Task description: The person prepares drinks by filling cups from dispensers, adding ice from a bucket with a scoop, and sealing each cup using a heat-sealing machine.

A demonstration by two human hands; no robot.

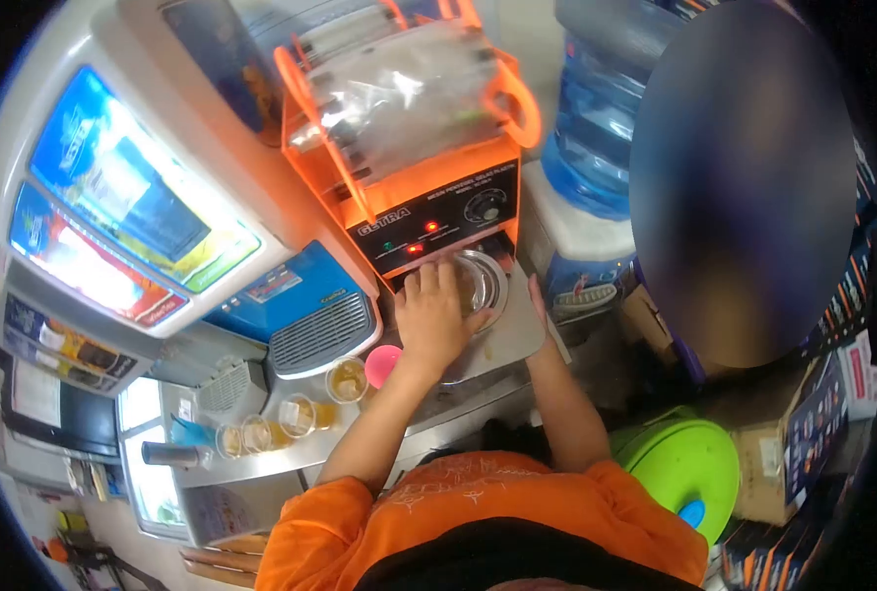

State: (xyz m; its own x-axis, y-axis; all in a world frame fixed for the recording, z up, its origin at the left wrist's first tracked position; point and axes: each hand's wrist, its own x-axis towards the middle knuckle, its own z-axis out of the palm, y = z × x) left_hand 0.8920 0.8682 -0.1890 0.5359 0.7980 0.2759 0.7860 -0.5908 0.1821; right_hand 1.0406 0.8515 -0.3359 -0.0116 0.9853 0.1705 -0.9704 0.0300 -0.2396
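Observation:
An orange and black cup sealing machine marked GETRA stands in front of me, with small lights lit on its panel. From its lower opening juts a metal tray, with a round clear-rimmed opening or cup in it. My left hand lies over the tray's left part, fingers stretched toward the machine and thumb by the round rim. Along the tray's right edge is my right hand, its fingers mostly hidden behind that edge. A pink cup stands left of my left wrist.
Several clear cups with amber drink line the steel counter on the left. Beside them is a drink dispenser. At right are a water dispenser with a blue bottle, a green lidded bin and cardboard boxes.

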